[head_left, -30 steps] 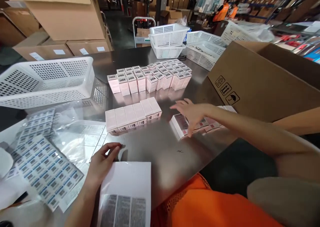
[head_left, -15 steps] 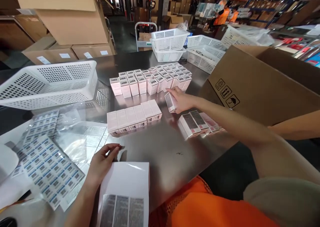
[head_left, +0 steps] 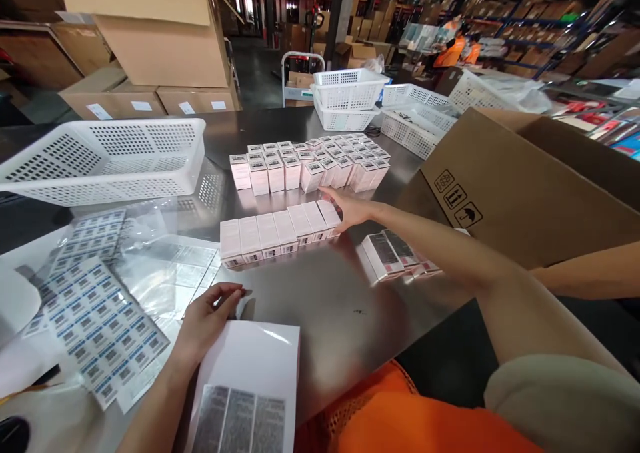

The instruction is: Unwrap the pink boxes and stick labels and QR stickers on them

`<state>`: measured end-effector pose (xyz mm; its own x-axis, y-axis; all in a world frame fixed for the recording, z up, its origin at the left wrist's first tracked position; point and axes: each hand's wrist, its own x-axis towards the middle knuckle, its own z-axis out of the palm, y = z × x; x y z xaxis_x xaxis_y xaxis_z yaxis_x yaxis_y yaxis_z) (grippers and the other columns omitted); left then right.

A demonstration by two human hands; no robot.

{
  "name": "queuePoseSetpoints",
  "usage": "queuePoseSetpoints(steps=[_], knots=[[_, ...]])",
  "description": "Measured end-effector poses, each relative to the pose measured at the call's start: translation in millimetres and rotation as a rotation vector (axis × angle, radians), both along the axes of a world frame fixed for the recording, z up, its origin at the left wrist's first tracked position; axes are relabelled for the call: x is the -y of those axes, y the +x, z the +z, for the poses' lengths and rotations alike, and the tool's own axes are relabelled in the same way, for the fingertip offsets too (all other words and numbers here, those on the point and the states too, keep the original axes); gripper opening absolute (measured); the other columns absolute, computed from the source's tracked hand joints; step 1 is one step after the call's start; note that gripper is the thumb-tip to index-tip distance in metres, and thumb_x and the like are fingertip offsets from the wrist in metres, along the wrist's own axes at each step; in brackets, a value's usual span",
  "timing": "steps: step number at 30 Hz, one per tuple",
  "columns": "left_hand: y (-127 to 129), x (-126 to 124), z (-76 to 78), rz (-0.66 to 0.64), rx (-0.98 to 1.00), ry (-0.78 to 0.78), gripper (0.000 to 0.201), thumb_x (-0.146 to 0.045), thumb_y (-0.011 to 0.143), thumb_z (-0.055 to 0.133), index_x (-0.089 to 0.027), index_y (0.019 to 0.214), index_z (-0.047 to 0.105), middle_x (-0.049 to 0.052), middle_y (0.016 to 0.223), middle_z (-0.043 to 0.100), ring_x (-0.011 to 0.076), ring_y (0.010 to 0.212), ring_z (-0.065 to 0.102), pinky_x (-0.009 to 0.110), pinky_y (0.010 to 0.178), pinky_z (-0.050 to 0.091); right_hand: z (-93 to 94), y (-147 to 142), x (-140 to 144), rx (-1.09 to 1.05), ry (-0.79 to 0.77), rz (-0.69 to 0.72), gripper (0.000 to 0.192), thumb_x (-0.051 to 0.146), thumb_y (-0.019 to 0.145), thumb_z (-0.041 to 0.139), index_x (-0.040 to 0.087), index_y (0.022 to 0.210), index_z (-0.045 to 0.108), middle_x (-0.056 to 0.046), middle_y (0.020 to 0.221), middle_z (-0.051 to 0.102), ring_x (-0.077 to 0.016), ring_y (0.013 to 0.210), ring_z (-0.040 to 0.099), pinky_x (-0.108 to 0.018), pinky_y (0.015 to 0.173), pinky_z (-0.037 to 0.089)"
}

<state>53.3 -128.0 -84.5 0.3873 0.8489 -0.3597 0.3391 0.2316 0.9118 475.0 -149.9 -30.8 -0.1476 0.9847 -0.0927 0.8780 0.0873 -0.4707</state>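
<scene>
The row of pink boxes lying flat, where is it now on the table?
In the head view the row of pink boxes lies mid-table, in front of the standing boxes; the right hand touches its right end.

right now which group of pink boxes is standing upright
The far block of pink boxes, behind the right hand. The row it touches and the small group by the carton lie flat.

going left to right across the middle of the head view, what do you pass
white perforated plastic basket → lying row of pale pink cartons → right hand → small pile of flat cartons → big brown cardboard box
</scene>
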Motion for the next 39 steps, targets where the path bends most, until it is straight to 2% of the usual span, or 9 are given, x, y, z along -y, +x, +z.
queuePoseSetpoints(steps=[3,8,13,17,24,28,32,35,39], knots=[[-1,0,-0.9,0.001,0.012,-0.009,0.056,-0.062,0.058,0.082,-0.018,0.092,0.073,0.012,0.101,0.077,0.0200,0.066,0.067,0.026,0.049,0.046,4.1,-1,2,-0.034,-0.014,0.013,0.136,0.034,0.054,0.090,0.020,0.158,0.004,-0.021,0.154,0.037,-0.0353,0.140,0.039,-0.048,0.114,0.035],[-1,-1,-1.4,-0.005,0.023,-0.035,0.058,-0.061,0.059,0.082,-0.018,0.095,0.072,0.012,0.103,0.077,0.0175,0.061,0.065,0.026,0.048,0.044,31.6,6,43,0.096,-0.156,0.000,0.145,0.054,0.049,0.090,0.020,0.159,0.001,-0.019,0.165,0.008,-0.0405,0.151,0.014,-0.054,0.121,0.020],[-1,-1,-4.2,-0.008,-0.007,-0.021,0.058,-0.062,0.056,0.083,-0.018,0.094,0.075,0.008,0.086,0.077,0.0188,0.060,0.065,0.026,0.048,0.045,37.4,6,121,0.389,-0.426,-0.063,0.146,0.058,0.039,0.089,0.012,0.157,0.017,-0.028,0.158,0.025,-0.0511,0.148,0.012,-0.069,0.115,0.010],[-2,1,-5.3,-0.003,-0.011,-0.001,0.055,-0.060,0.057,0.083,-0.019,0.094,0.075,0.005,0.078,0.075,0.0180,0.056,0.063,0.025,0.046,0.044,28.0,-8,152,0.418,-0.267,-0.050,0.117,0.050,0.052,0.083,0.009,0.150,0.033,-0.026,0.148,0.041,-0.0458,0.146,0.021,-0.067,0.117,0.003],[-1,1,-2.6,0.009,-0.014,-0.006,0.050,-0.057,0.059,0.083,-0.020,0.092,0.075,0.007,0.090,0.077,0.0190,0.062,0.065,0.027,0.051,0.049,32.7,25,100,0.227,-0.144,-0.187,0.123,0.044,0.056,0.080,0.020,0.158,0.015,-0.017,0.146,0.034,-0.0409,0.136,0.037,-0.053,0.113,0.034],[-2,-2,-2.8,0.000,0.019,0.000,0.054,-0.058,0.055,0.085,-0.019,0.090,0.075,0.009,0.089,0.078,0.0218,0.066,0.068,0.028,0.053,0.051,24.8,36,45,0.166,-0.101,-0.210,0.133,0.034,0.048,0.085,0.019,0.158,0.010,-0.020,0.154,0.028,-0.0444,0.142,0.029,-0.057,0.115,0.029],[-1,0,-0.5,0.008,0.034,0.022,0.057,-0.060,0.053,0.085,-0.017,0.090,0.074,0.011,0.091,0.078,0.0222,0.067,0.068,0.029,0.054,0.051,19.9,18,13,0.080,-0.122,-0.113,0.134,0.033,0.048,0.088,0.015,0.157,0.011,-0.022,0.156,0.032,-0.0369,0.143,0.034,-0.047,0.116,0.032],[-1,1,-0.6,0.005,0.022,0.024,0.059,-0.062,0.053,0.084,-0.018,0.090,0.074,0.011,0.094,0.078,0.0215,0.068,0.068,0.029,0.054,0.051,31.0,16,19,0.034,-0.118,-0.073,0.136,0.042,0.053,0.088,0.019,0.158,0.005,-0.019,0.161,0.024,-0.0337,0.145,0.032,-0.044,0.117,0.032],[-4,-2,-6.9,-0.023,-0.028,0.005,0.061,-0.065,0.054,0.082,-0.019,0.093,0.074,0.009,0.095,0.078,0.0215,0.069,0.068,0.026,0.052,0.049,50.8,38,68,0.149,-0.247,-0.096,0.145,0.056,0.045,0.089,0.020,0.159,0.007,-0.018,0.165,0.010,-0.0411,0.151,0.011,-0.053,0.121,0.018]])
